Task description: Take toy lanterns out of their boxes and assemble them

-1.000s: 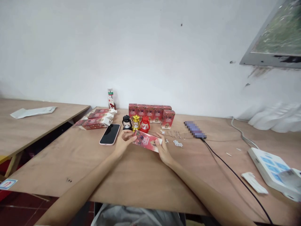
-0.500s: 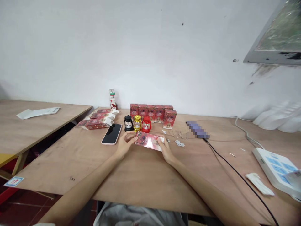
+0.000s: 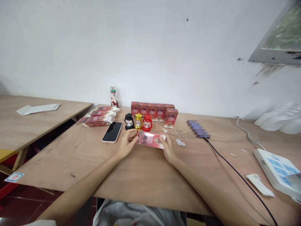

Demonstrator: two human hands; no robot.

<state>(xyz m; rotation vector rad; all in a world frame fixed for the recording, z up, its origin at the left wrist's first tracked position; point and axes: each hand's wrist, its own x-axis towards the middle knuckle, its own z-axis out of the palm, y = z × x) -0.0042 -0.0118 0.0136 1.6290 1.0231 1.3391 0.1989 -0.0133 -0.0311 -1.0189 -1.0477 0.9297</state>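
Note:
Between my hands is a red printed cardboard box (image 3: 150, 139), lying sideways and looking rather flat. My left hand (image 3: 127, 143) grips its left end, thumb on the near face. On its right end, my right hand (image 3: 167, 147) is closed with the thumb on the pale edge. Just beyond the box stand three small lanterns: a black one (image 3: 129, 121), a gold one (image 3: 138, 121) and a red one (image 3: 147, 123). Behind them is a row of upright red boxes (image 3: 152, 110), with one box (image 3: 171, 118) standing in front at the right end.
Left of my hands lies a phone (image 3: 112, 132), with open-ended red boxes (image 3: 100, 121) behind it. A bottle (image 3: 113, 97) stands by the wall. To the right are metal hooks (image 3: 180, 134), white bits (image 3: 180, 142), a cabled blurred device (image 3: 197, 129) and a white power strip (image 3: 277, 168).
The held box has turned slightly to lie more level, and both hands still grip its ends. The whole view has shifted a little.

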